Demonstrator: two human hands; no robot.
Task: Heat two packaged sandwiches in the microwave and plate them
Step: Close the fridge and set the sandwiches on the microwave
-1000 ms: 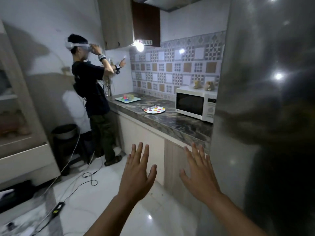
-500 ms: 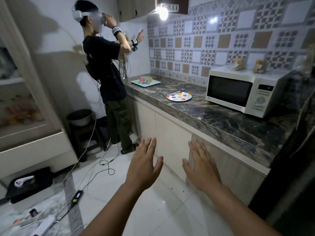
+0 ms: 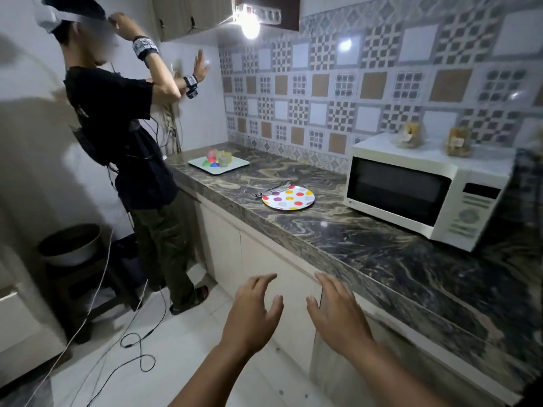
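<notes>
1. Dark marbled countertop [image 3: 367,242] runs along a patterned tile wall in the one head view, lit by a bare bulb [image 3: 250,24] under the wall cabinets.
2. Both hands hover low in front of the cabinet doors, holding nothing: the left hand [image 3: 252,312] and the right hand [image 3: 338,315] each have loose, spread fingers.
3. Two packaged sandwiches [image 3: 432,136] sit on top of the white microwave [image 3: 423,195], near the wall; they look like pale bread in clear wrap, too blurred to say more.
4. A polka-dot plate [image 3: 288,197] lies on the counter just left of the microwave, with metal tongs [image 3: 273,189] at its far edge.
5. Risk: cables [image 3: 138,342] trail across the floor and a second person [image 3: 129,136] stands close by, so a step could snag or bump.
</notes>
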